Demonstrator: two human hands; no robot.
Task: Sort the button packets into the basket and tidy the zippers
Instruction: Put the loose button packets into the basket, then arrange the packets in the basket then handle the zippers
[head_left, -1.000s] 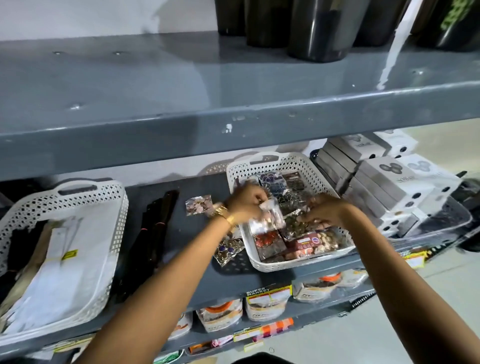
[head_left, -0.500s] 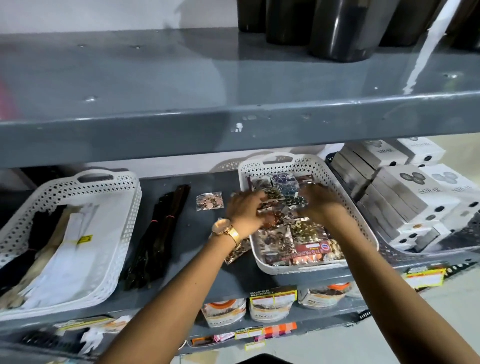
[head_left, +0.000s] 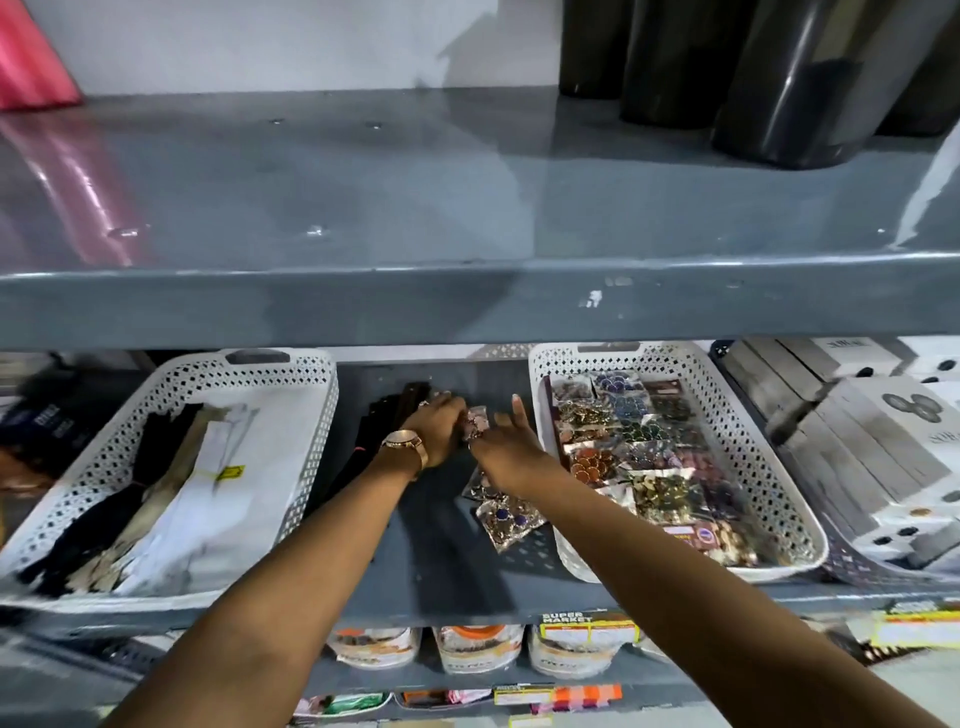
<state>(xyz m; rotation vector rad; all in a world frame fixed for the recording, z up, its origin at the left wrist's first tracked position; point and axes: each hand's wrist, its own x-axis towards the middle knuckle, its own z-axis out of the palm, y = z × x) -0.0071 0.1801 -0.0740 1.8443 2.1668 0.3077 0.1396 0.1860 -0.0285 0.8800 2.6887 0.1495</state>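
A white perforated basket (head_left: 774, 467) on the right of the grey shelf holds several clear button packets (head_left: 628, 447). My left hand (head_left: 441, 428), with a watch on its wrist, is closed on a small packet of copper buttons (head_left: 477, 420) on the shelf left of that basket. My right hand (head_left: 506, 449) is right beside the packet with its fingers apart. Two loose button packets (head_left: 506, 519) lie on the shelf under my right forearm. Dark zippers (head_left: 387, 418) lie on the shelf behind my left hand, partly hidden by it.
A second white basket (head_left: 311, 441) at left holds black, beige and white zippers. Grey and white boxes (head_left: 872, 447) are stacked in a tray at far right. The shelf above (head_left: 467, 301) overhangs closely, with dark cylinders (head_left: 795, 88) on it. More packets stand on the shelf below.
Both hands have come out of the right basket and moved left to the small packet on the bare shelf. The packets they handled now lie in the basket.
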